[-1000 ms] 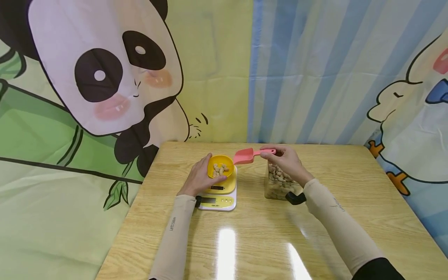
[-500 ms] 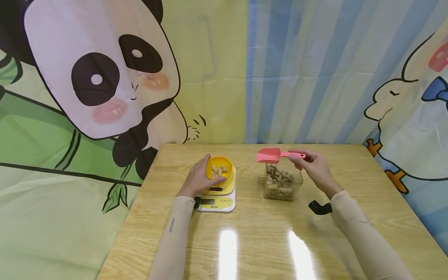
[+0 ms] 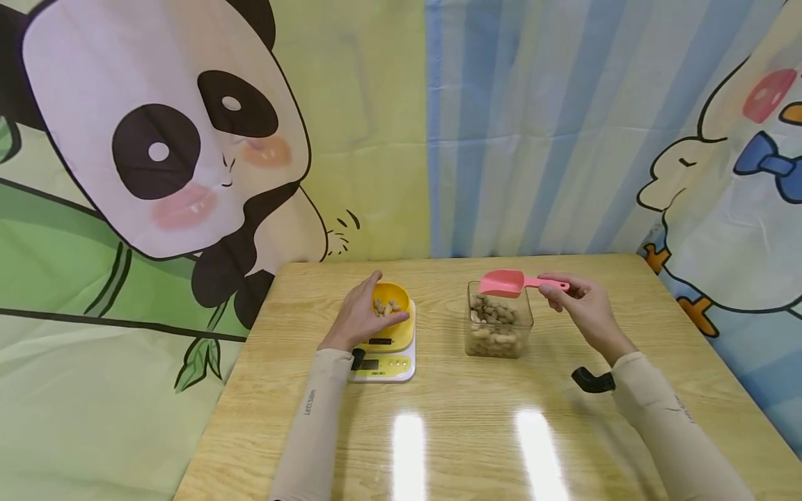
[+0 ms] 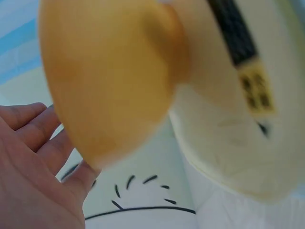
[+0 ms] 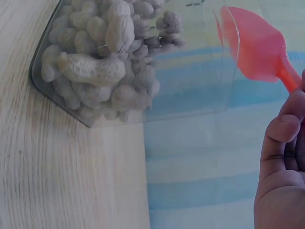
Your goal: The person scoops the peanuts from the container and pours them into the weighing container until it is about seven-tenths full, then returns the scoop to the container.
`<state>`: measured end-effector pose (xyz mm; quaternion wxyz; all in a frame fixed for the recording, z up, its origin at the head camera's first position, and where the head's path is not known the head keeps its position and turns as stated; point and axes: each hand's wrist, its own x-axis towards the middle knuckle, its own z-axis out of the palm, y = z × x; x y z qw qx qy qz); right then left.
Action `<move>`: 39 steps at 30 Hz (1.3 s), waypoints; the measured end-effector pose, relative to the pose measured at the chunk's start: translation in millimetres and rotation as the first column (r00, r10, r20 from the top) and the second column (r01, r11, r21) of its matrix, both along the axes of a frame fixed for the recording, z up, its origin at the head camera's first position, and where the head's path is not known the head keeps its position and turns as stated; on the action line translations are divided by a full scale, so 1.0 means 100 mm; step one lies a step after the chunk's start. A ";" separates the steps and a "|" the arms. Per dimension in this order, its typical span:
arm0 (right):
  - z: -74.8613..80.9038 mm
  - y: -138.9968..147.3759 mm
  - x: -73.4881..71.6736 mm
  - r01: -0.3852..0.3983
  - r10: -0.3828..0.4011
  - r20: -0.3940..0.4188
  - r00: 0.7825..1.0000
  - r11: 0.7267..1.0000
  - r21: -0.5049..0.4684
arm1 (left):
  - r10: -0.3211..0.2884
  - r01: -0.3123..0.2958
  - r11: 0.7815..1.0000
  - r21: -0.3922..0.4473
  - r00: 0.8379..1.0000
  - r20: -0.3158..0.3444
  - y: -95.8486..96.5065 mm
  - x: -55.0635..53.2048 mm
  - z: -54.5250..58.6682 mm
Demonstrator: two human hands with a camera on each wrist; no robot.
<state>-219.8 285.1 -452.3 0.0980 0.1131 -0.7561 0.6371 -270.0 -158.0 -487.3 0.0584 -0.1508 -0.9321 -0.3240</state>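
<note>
My left hand holds a small yellow bowl, thumb at its near side and fingers at its far left. Several peanuts lie inside it. Behind and below the bowl is the platform of a yellow-and-white kitchen scale; the left wrist view shows the bowl's underside close to it. My right hand pinches the handle of a pink scoop, held level above the back of a clear container of peanuts. No peanuts show in the scoop.
The wooden table carries the scale on the left and the container to its right. Behind its far edge hangs a printed curtain with a panda and a duck. A black wrist mount juts from the right sleeve.
My right hand has drawn the scoop rightward, from beside the bowl to over the peanut container. The left hand keeps its hold on the bowl, and the head view has shifted slightly.
</note>
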 end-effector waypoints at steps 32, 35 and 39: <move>-0.02 0.10 0.12 0.048 -0.052 0.021 0.998 0.989 0.139 | -0.286 0.287 0.954 -0.084 0.958 0.017 1.16 0.04 0.16; 0.01 0.11 0.15 0.064 -0.070 0.021 0.997 0.975 0.212 | -0.310 0.310 0.947 -0.087 0.951 0.014 1.23 0.04 0.15; 0.06 0.09 0.17 0.093 -0.104 0.018 0.994 0.942 0.322 | -0.325 0.324 0.941 -0.096 0.946 0.002 1.29 0.02 0.12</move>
